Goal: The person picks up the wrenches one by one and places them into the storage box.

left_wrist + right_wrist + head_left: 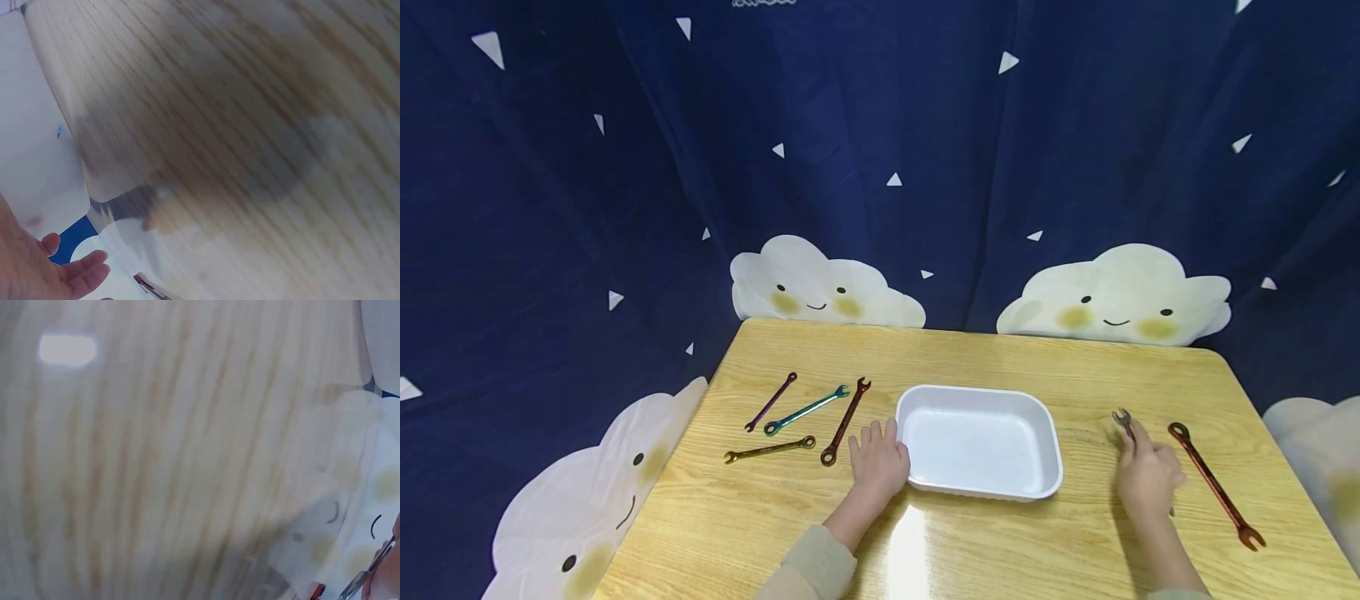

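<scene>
In the head view my left hand (880,460) lies against the left side of a white rectangular tray (977,490), its fingers extended and thumb at the rim. The tray holds nothing. Right of it, my right hand (1146,479) grips a silver wrench (1123,417), whose open-ended jaw pokes out beyond the fingers; the middle of the wrench is hidden in the hand. In the right wrist view the silver wrench (354,585) shows at the lower right corner beside the fingers. A long red wrench (1213,485) lies on the table just right of that hand.
Left of the tray lie a purple wrench (771,402), a teal wrench (806,411), a gold wrench (770,450) and a dark red wrench (846,422). The wooden table (1000,558) meets a dark blue curtain (880,108) with white clouds along its back edge.
</scene>
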`<state>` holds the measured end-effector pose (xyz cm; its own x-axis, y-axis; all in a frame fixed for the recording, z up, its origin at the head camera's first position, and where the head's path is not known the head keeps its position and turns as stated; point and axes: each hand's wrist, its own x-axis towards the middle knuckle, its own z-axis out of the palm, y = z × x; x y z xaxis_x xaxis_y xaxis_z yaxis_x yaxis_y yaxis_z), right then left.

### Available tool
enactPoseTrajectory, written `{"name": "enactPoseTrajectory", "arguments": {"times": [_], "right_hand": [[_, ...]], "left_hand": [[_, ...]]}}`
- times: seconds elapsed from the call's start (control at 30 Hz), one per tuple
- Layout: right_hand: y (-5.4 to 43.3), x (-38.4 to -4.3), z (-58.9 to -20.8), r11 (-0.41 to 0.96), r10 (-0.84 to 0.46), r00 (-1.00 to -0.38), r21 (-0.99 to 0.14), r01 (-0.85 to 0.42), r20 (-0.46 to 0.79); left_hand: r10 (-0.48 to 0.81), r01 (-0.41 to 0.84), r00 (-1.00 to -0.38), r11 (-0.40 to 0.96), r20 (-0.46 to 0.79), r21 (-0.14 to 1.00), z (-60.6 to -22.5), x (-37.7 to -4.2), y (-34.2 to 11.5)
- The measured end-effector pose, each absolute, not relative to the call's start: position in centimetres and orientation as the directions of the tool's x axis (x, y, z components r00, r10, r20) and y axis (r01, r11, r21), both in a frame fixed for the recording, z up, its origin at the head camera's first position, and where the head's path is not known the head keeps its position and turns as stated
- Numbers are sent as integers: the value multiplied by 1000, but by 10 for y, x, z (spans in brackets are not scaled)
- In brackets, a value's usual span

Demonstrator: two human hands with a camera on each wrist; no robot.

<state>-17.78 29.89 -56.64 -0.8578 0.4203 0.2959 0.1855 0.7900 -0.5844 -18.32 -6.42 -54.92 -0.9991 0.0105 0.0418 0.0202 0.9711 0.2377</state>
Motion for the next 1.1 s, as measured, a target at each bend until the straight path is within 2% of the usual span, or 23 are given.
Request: {"name": "enactPoseTrajectory", "arguments": {"times": [0.13, 0.7, 1.1], "right_hand": [[294, -182, -563, 811, 396, -842, -570, 132, 368], [266, -192, -546, 841, 318, -806, -542, -4, 499], [244, -197, -540, 855, 245, -813, -513, -76, 528]], "left_hand": [[9, 17, -999, 972, 37, 233, -549, -184, -64], [13, 18, -1000, 974, 24, 225, -549, -183, -64], [12, 18, -1000, 974, 28, 225, -547, -183, -65]]}}
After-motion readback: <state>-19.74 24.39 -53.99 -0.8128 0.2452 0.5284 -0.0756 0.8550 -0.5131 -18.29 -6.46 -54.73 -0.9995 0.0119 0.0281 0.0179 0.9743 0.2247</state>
